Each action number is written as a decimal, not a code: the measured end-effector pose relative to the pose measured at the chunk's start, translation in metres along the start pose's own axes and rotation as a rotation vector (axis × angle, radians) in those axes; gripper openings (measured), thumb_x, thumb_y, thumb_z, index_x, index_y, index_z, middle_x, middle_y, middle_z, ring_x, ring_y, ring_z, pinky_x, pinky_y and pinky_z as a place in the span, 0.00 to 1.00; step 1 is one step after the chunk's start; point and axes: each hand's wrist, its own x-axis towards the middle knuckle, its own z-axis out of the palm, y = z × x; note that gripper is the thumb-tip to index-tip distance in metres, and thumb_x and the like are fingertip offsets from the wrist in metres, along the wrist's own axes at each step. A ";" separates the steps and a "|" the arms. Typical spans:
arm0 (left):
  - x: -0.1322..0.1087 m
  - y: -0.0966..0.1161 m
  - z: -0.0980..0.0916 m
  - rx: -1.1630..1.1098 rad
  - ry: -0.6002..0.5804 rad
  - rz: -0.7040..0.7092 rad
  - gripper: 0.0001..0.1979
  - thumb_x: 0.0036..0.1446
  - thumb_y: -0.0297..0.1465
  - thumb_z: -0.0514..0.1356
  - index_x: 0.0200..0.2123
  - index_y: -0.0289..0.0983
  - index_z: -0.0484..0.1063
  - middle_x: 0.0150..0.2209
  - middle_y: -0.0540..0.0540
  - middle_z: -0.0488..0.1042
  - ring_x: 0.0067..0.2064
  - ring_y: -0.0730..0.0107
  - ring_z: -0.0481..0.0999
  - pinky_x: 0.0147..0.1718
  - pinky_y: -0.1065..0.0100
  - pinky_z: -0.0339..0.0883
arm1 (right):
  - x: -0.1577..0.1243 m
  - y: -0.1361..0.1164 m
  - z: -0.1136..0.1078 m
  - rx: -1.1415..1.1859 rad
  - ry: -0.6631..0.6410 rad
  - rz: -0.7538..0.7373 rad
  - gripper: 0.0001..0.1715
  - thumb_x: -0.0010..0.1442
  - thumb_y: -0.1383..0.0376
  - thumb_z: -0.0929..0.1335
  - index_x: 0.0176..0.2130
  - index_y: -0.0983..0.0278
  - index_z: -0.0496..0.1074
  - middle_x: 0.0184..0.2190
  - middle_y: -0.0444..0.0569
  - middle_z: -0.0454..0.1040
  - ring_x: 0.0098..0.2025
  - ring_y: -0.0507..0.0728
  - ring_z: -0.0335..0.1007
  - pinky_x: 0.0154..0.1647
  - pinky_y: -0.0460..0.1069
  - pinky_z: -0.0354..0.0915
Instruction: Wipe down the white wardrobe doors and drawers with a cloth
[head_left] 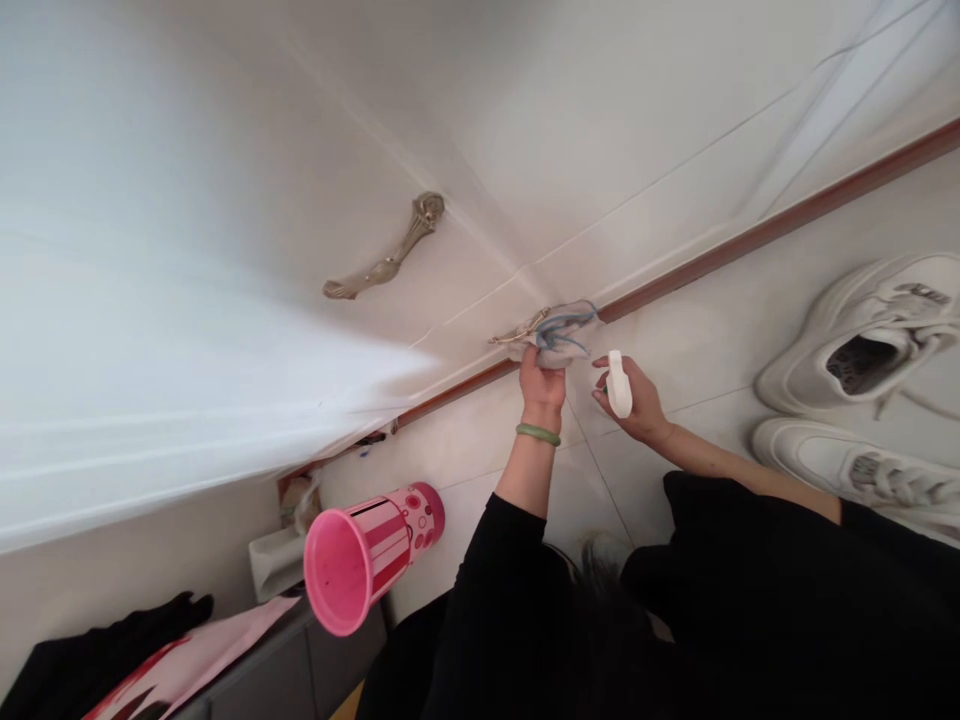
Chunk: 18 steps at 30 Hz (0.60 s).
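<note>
My left hand (541,383), with a green bangle on the wrist, is closed on a whitish cloth with blue stripes (564,328). The cloth is pressed over a metal handle (519,331) low on a white cabinet door (480,150). My right hand (634,405) is just to the right, wrapped round a small white spray bottle (619,384) held near the floor. A second ornate metal handle (386,264) sits bare further up the door.
A pair of white sneakers (862,400) lies on the tiled floor at the right. A pink patterned bin (371,555) stands at the lower left beside a white box and a grey surface with dark clothing (112,640). A brown strip runs along the cabinet's base.
</note>
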 end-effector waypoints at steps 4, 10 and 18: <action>0.000 0.016 -0.022 -0.033 0.031 -0.033 0.09 0.62 0.21 0.59 0.40 0.34 0.79 0.42 0.42 0.86 0.50 0.65 0.87 0.55 0.65 0.78 | 0.011 -0.001 -0.005 -0.031 0.005 0.012 0.21 0.70 0.53 0.71 0.58 0.56 0.71 0.48 0.52 0.79 0.47 0.62 0.80 0.52 0.59 0.76; -0.004 0.010 -0.011 -0.045 0.062 0.085 0.10 0.65 0.23 0.59 0.44 0.37 0.79 0.49 0.45 0.86 0.56 0.70 0.84 0.55 0.71 0.75 | 0.013 -0.004 -0.009 0.002 -0.022 0.026 0.23 0.70 0.52 0.71 0.60 0.55 0.70 0.48 0.51 0.78 0.42 0.60 0.80 0.49 0.57 0.77; 0.009 -0.030 0.006 0.405 -0.095 0.381 0.12 0.67 0.34 0.65 0.49 0.36 0.82 0.50 0.41 0.86 0.58 0.60 0.85 0.62 0.60 0.75 | 0.007 0.002 -0.033 -0.010 0.037 0.042 0.23 0.71 0.51 0.71 0.60 0.55 0.69 0.48 0.51 0.78 0.44 0.61 0.80 0.49 0.58 0.77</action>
